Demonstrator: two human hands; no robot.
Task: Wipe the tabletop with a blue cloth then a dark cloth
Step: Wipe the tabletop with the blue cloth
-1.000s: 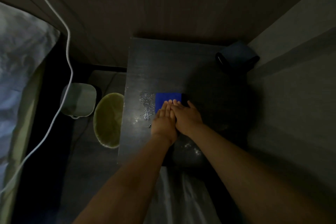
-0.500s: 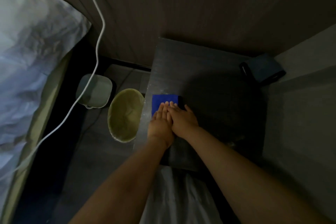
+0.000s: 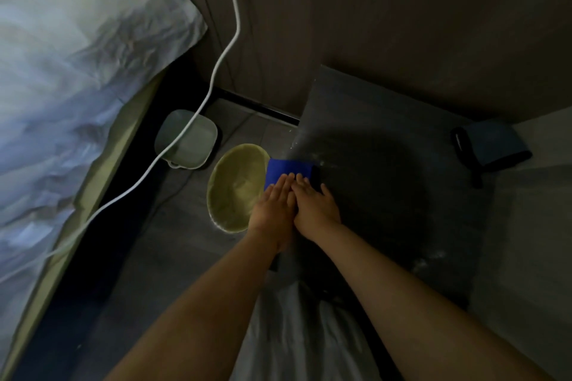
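Observation:
A folded blue cloth (image 3: 286,169) lies at the left edge of the dark tabletop (image 3: 380,139), partly overhanging it. My left hand (image 3: 272,207) and my right hand (image 3: 314,206) lie side by side with straight fingers pressing flat on the cloth's near part. A dark cloth (image 3: 492,150) sits rolled at the table's far right corner, apart from both hands. A few pale crumbs dot the tabletop near its left edge and at its near right.
A yellowish round bin (image 3: 236,187) stands on the floor right below the table's left edge. Beside it lies a pale square lid or container (image 3: 187,142). A white cable (image 3: 216,71) hangs down from the wall. A bed with white bedding (image 3: 71,71) fills the left.
Both hands have slid the blue cloth leftward across the tabletop to its left edge, above the bin. The patch of crumbs left of the cloth is gone. The camera has turned left.

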